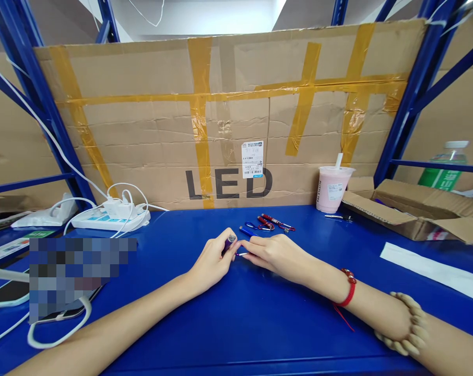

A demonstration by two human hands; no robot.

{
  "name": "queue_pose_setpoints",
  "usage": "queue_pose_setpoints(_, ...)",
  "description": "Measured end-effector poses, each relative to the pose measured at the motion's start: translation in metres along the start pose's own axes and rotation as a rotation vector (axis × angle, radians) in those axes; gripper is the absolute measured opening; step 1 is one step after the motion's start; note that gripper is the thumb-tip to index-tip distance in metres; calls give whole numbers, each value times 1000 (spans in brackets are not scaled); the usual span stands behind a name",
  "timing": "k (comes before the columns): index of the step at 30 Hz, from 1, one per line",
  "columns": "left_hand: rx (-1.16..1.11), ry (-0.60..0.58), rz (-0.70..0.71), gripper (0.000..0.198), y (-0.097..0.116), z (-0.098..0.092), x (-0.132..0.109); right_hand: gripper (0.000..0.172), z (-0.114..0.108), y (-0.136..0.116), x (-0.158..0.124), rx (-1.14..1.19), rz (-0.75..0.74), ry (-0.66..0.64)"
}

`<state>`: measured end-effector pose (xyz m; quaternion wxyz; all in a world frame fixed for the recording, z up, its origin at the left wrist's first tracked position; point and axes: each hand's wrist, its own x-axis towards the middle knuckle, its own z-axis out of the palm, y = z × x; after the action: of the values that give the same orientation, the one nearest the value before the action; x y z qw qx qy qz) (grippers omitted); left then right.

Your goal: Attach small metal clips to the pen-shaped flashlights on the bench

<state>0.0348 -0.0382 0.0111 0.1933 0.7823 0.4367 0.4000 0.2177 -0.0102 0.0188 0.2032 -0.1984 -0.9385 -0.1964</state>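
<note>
My left hand (216, 258) is closed around a short dark purple cylinder with a silver end (229, 241), which points up and away from me. Close beside it, my right hand (273, 251) pinches a small, thin silver-and-purple piece (242, 254) between thumb and fingers. The fingertips of both hands nearly meet over the blue table (228, 329). Just behind my right fingers shows a blue stick-like item (247, 231); whether it lies on the table or touches the hand I cannot tell. Farther back lie dark red cylinders (267, 221) with small carabiner clips (287, 228).
At the back right stands a cup of pink drink (332, 190), near an open cardboard box (412, 214). A white strip (432, 271) lies at right. A power strip (111, 216) with white cables and a phone (70, 313) occupy the left. A large cardboard sheet (154, 141) closes the back.
</note>
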Motion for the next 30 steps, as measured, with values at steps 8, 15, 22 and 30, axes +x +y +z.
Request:
queue_pose_setpoints(8, 1, 5, 26, 24, 3, 0, -1, 28, 1, -1, -1, 81, 25, 19)
queue_pose_setpoints(15, -20, 7, 47, 23, 3, 1, -1, 24, 2, -3, 1, 126, 78, 52)
queue_pose_setpoints(22, 4, -1, -56, 26, 11, -1, -4, 27, 2, 3, 2, 147, 117, 161)
queue_pose_setpoints(30, -26, -33, -105, 27, 12, -2, -5, 31, 4, 11, -1, 270, 172, 265)
